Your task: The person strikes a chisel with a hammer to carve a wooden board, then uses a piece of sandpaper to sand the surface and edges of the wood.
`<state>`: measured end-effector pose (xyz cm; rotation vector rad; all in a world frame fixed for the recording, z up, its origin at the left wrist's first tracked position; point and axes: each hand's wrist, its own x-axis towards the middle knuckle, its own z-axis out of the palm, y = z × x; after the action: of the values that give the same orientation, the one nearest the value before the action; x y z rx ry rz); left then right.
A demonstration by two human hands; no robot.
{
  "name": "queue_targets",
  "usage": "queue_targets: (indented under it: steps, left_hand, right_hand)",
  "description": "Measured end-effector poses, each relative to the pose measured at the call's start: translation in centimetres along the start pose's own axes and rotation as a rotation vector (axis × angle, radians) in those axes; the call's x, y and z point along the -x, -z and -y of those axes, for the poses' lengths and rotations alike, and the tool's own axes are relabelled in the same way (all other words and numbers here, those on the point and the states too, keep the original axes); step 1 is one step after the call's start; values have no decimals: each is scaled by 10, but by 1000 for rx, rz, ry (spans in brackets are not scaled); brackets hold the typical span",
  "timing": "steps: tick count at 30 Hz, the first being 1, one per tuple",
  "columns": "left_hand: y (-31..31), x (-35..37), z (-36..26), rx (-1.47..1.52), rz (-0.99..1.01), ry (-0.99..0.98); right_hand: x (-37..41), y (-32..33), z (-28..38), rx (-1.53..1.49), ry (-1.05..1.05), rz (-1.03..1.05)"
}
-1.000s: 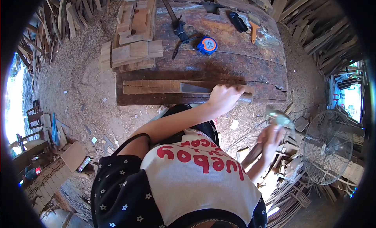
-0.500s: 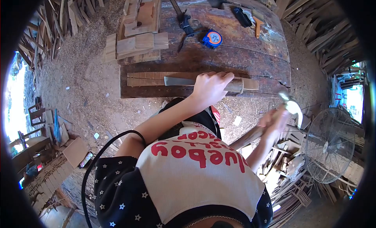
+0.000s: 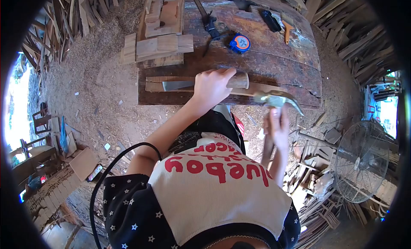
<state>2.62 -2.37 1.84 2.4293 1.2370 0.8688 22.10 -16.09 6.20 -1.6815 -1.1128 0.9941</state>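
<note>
Left of the left hand (image 3: 212, 88), the blade of the chisel (image 3: 177, 85) now lies farther left over the wooden strip (image 3: 153, 84). Left hand: wrapped round the chisel's handle, butt projecting rightward. Beyond the right hand (image 3: 277, 125), gripping its shaft, the hammer (image 3: 277, 99) has closed on that butt.

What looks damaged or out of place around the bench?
The bench has a dark, jagged crack near its right edge, well right of the chisel; it looks odd because it breaks the plank's surface.
</note>
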Motion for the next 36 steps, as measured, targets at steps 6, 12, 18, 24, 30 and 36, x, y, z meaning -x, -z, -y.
queue_targets:
  steps: [6,12,18,24,30,36]
  left_hand:
    - [12,1,0,52,-19,26]
    - [29,3,17,-66,30,169]
    - [30,0,22,-24,-49,179]
    - [32,5,39,-122,7,219]
    - [39,7,43,-163,-39,216]
    - [60,0,36,-140,-235,163]
  right_hand:
    - [-18,24,13,-129,183,-300]
    - [-20,-14,12,37,95,151]
    - [-30,-26,30,-146,176,-14]
    - [-40,-31,32,-31,158,153]
    - [-46,-60,34,-54,109,274]
    - [-39,-11,18,-175,-16,74]
